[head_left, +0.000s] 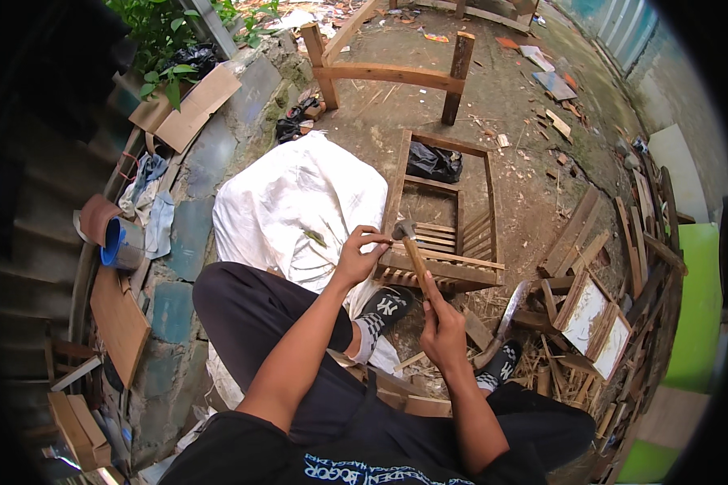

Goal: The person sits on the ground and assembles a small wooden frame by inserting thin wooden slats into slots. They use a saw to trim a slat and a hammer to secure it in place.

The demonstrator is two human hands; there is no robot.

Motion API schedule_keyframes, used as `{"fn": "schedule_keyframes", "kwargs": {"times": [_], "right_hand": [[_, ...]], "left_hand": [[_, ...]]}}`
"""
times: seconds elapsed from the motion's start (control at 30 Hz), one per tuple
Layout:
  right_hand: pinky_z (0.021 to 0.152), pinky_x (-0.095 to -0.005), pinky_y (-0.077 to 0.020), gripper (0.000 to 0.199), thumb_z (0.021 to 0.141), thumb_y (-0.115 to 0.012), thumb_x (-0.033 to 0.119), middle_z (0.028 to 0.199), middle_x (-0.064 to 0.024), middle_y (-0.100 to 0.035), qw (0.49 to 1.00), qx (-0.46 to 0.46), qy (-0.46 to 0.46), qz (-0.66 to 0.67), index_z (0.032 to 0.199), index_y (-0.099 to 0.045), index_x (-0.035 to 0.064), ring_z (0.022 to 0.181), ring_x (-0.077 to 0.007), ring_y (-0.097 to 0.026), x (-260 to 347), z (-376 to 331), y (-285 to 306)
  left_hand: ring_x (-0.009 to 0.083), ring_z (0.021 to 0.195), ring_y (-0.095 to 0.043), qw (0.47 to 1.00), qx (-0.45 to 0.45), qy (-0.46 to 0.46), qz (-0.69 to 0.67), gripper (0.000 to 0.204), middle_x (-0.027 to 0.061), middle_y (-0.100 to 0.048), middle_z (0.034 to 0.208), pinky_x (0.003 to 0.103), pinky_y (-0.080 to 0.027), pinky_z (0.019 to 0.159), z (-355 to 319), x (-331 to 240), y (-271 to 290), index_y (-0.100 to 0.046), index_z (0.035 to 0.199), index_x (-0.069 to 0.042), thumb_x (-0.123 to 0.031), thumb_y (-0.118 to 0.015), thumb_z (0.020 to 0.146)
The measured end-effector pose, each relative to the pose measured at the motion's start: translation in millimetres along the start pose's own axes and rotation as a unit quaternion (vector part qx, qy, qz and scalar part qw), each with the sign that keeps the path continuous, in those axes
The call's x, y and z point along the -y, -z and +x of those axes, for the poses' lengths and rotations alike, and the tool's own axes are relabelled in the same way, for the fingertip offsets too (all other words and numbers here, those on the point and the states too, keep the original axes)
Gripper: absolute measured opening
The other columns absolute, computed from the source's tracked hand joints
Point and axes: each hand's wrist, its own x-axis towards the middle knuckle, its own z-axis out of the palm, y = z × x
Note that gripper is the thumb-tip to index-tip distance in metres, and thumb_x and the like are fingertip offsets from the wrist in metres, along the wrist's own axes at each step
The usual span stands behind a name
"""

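Note:
My right hand [445, 330] is closed round the wooden handle of a hammer [416, 260]. The hammer's metal head rests at or just above the near left corner of a small slatted wooden frame [493, 212]. At that same corner my left hand [357, 260] has thumb and forefinger pinched together, close to the hammer head. Whatever lies between those fingertips is too small to make out. The frame stands on the ground in front of my feet, with a black plastic bag [433, 162] showing inside its far end.
A full white sack [295, 202] lies left of the frame. A long metal blade with a handle [510, 315] leans by my right foot. Wood scraps [574, 230] pile up on the right. Beyond stands another wooden frame [388, 74]. A blue pail [121, 244] sits left.

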Motion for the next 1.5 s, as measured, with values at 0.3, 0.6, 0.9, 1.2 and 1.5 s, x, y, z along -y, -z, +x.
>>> {"fn": "schedule_keyframes", "kwargs": {"times": [0.3,0.6,0.9,1.2,1.5], "right_hand": [[0.07,-0.0354,-0.052,0.064,0.098,-0.056,-0.005,0.101,-0.0271,-0.071,0.999,-0.022,0.028,0.009,0.156,-0.048,0.0187,0.069,-0.0307,-0.063,-9,4,-6],[0.074,-0.0389,-0.0546,0.062,0.099,-0.055,-0.002,0.105,-0.027,-0.072,0.998,0.014,-0.067,-0.014,0.157,-0.047,0.0193,0.085,-0.0393,-0.073,7,11,3],[0.076,-0.0361,-0.053,0.064,0.099,-0.057,-0.004,0.103,-0.0263,-0.071,0.999,0.027,-0.031,-0.022,0.157,-0.048,0.0215,0.076,-0.0356,-0.066,20,13,13],[0.074,-0.0388,-0.0531,0.064,0.098,-0.056,-0.004,0.103,-0.0282,-0.071,0.999,-0.031,0.0,0.019,0.157,-0.048,0.0205,0.077,-0.0361,-0.067,27,16,12],[0.076,-0.041,-0.0541,0.068,0.097,-0.057,-0.005,0.107,-0.0293,-0.07,0.999,0.04,-0.026,-0.022,0.158,-0.046,0.0227,0.087,-0.0419,-0.072,30,25,17]], "left_hand": [[0.0104,0.099,-0.058,0.964,-0.103,0.113,-0.217,0.024,0.0045,-0.061,0.112,0.025,-0.048,0.089,-2,4,-45,-0.06,0.127,-0.004,-0.015,-0.059,0.105],[0.0312,0.103,-0.066,0.973,-0.142,0.162,-0.086,0.037,0.0219,-0.068,0.114,0.041,-0.05,0.093,-11,-18,-66,-0.049,0.139,-0.004,-0.026,-0.049,0.109],[0.0403,0.096,-0.069,0.983,-0.177,0.027,-0.046,0.055,0.0271,-0.07,0.102,0.045,-0.049,0.093,-24,12,-67,-0.053,0.138,0.01,-0.034,-0.044,0.107],[0.0426,0.092,-0.069,0.983,-0.165,0.024,-0.071,0.052,0.0287,-0.07,0.1,0.046,-0.052,0.087,-22,2,-64,-0.053,0.138,0.011,-0.029,-0.042,0.106],[0.0471,0.102,-0.068,0.984,-0.173,0.002,-0.045,0.051,0.0348,-0.066,0.115,0.046,-0.051,0.091,-23,16,-66,-0.053,0.138,0.01,-0.028,-0.043,0.106]]}}
